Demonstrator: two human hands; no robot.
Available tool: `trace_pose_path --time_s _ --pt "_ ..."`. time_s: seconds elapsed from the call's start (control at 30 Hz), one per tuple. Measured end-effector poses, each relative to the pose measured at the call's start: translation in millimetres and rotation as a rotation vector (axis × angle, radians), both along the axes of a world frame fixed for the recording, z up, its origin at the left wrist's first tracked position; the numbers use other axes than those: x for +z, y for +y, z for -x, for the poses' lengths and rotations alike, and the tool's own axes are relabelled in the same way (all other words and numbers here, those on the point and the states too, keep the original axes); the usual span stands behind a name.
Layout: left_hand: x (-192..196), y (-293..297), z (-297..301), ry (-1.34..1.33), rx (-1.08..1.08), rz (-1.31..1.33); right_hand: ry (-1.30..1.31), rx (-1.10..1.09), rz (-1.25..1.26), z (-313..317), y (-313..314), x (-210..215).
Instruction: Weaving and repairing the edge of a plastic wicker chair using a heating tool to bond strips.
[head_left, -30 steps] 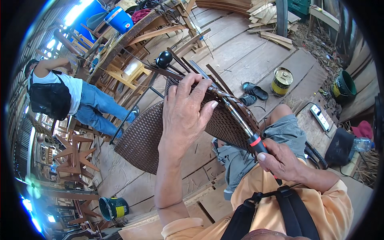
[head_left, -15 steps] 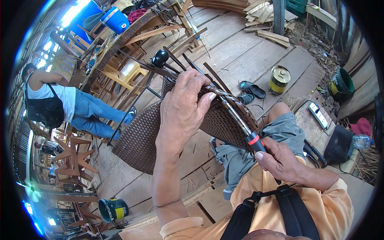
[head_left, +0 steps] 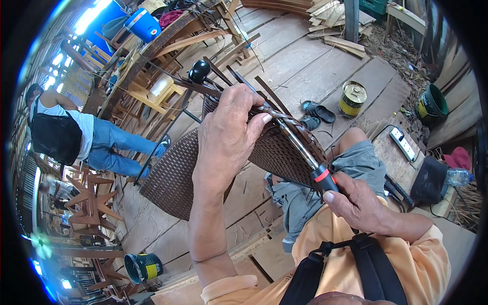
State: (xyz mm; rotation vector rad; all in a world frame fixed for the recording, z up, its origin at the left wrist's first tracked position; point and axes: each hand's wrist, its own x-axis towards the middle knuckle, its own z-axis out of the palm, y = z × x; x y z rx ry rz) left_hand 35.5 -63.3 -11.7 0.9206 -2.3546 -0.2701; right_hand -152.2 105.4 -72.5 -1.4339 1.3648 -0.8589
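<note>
- Head view, left grip (head_left: 225, 134): fingers bent over the braided rim (head_left: 290, 121) of a brown woven piece (head_left: 170, 175), thumb on the near side, pinching the rim between them.
- Head view, right grip (head_left: 358, 206): closed around the black-and-red handle of a metal-shafted hand tool (head_left: 298, 145), thumb laid on top.
- Woven piece, place: under and to both sides of the left grip, one panel spreading out left of it, another reaching right towards the right grip.
- Tool, place: shaft running from the right grip up-left along the rim to the left thumb; its tip is probably under the left fingers, though they hide it.
- Loose strands (head_left: 267, 90): just beyond the left grip, standing off the rim.
- Black ball (head_left: 200, 70): up-left of the left grip, near the woven piece.
- Handling, as judged: shaft best held in line with the braid; left grip firm, fingertips out of the tip's path; right grip pushing steadily, without prying, to spare the strands.
- Desk (head_left: 170, 34): well apart, beyond the left grip, up-left.
</note>
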Motion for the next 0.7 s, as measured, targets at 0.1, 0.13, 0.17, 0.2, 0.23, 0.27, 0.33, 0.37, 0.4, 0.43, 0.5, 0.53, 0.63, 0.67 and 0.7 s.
trace_pose_path --time_s 0.1,0.13,0.17,0.2,0.23,0.27,0.33,0.37,0.4,0.43,0.5,0.53,0.63,0.67,0.7 --pt "3 0 1 -0.014 -0.011 0.005 0.012 -0.009 -0.017 -1 0 0" --pt "4 1 1 -0.026 0.009 -0.037 0.036 -0.009 -0.011 -1 0 1" --pt "5 1 1 -0.04 0.03 -0.08 0.081 -0.008 -0.039 -1 0 1" --pt "6 1 1 -0.04 0.029 -0.083 0.057 -0.01 -0.008 -2 0 1" --pt "7 1 1 -0.052 0.026 -0.057 0.058 -0.009 0.007 -2 0 2" --pt "7 1 1 -0.063 0.023 -0.031 0.084 -0.008 -0.014 -2 0 2" --pt "8 0 2 -0.075 0.012 -0.012 0.073 -0.004 0.01 -1 0 4" --pt "8 0 2 -0.086 0.004 0.01 0.11 0.004 -0.025 0 0 5" --pt "8 0 2 -0.086 0.002 0.01 0.086 0.001 0.001 0 0 6" --pt "8 0 2 -0.078 -0.004 0.013 0.081 0.004 -0.006 0 0 7" --pt "7 0 2 -0.069 -0.01 0.017 0.076 0.006 -0.012 0 0 10" --pt "7 1 2 -0.067 -0.005 0.015 0.02 0.004 -0.049 0 0 12" --pt "5 0 2 -0.055 -0.002 0.007 -0.101 -0.004 -0.141 2 3 22" --pt "5 0 2 -0.061 0.006 0.003 -0.168 -0.005 -0.203 2 3 25" --pt "4 1 1 -0.037 0.001 0.001 -0.159 -0.006 -0.197 1 3 27"
